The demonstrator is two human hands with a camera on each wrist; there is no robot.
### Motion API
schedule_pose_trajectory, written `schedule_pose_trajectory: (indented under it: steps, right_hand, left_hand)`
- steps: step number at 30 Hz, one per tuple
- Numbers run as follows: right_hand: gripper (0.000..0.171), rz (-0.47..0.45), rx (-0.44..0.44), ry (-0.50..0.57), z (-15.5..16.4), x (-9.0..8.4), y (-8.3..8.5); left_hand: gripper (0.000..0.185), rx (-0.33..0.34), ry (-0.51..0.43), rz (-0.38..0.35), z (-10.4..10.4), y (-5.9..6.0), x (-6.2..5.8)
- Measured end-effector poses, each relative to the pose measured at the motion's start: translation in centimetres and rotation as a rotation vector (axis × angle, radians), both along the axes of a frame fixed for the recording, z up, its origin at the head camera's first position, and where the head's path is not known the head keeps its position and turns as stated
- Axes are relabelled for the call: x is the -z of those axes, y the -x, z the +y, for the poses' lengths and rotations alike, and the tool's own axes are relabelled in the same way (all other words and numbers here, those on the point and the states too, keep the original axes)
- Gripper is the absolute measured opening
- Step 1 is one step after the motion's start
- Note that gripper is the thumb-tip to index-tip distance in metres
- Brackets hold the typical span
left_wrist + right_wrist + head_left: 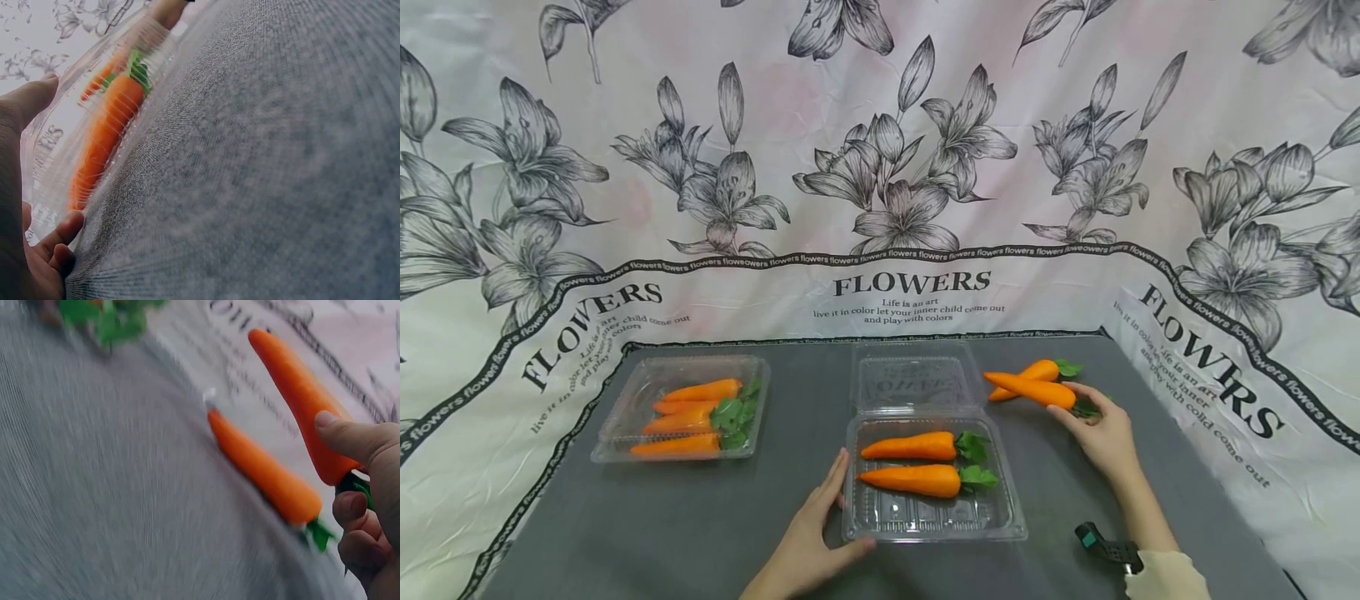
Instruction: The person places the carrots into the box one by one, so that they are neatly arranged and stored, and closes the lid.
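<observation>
A clear plastic clamshell box [936, 521] lies with its lid folded back at the middle of the table. Inside it are two orange carrots [917, 481] with green leafy tops pointing right. My left hand [816, 529] rests along the box's left side, fingers straight and thumb near the front corner. To the right of the box, my right hand [1101, 429] pinches a carrot [306, 406] by its thick end near the leaves, its tip pointing left. Behind that one, another carrot [265, 472] lies on the table.
At the left stands a closed clear box [617, 425] holding several carrots. The grey table [700, 533] is bordered behind and at both sides by a white cloth [917, 308] printed with flowers. A dark band with a device [1105, 546] is on the right wrist.
</observation>
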State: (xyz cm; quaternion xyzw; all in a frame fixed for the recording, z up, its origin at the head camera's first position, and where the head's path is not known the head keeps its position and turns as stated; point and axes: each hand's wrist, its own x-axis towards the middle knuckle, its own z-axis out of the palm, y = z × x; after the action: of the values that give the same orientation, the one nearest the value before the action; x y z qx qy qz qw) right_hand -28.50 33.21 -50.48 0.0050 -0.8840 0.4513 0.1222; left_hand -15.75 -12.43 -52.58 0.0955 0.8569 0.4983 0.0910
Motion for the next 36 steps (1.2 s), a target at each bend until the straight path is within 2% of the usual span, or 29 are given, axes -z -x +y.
schedule_pose_trajectory:
  steps: [7,13,16,23,36]
  right_hand:
    - [0.050,0.045,0.008,-0.026,-2.3,-3.7,-1.8]
    - [0.045,0.086,-0.026,-0.040,-4.0,-5.8,-4.1]
    - [0.043,0.081,-0.055,-0.040,-5.0,-6.1,-5.1]
    - [0.042,0.039,-0.112,-0.041,-7.8,-5.6,-7.3]
    - [0.047,-0.203,-0.186,-0.091,-12.5,-5.2,-10.4]
  left_hand:
    - [0.110,-0.007,0.009,0.001,0.0,0.1,0.0]
    - [0.110,-0.006,0.001,0.002,0.0,0.1,0.1]
    - [0.110,-0.011,-0.001,0.007,0.1,0.1,0.1]
    - [0.110,-0.022,-0.004,0.026,0.1,0.1,0.1]
    - [0.109,-0.011,0.002,0.008,0.1,0.2,0.2]
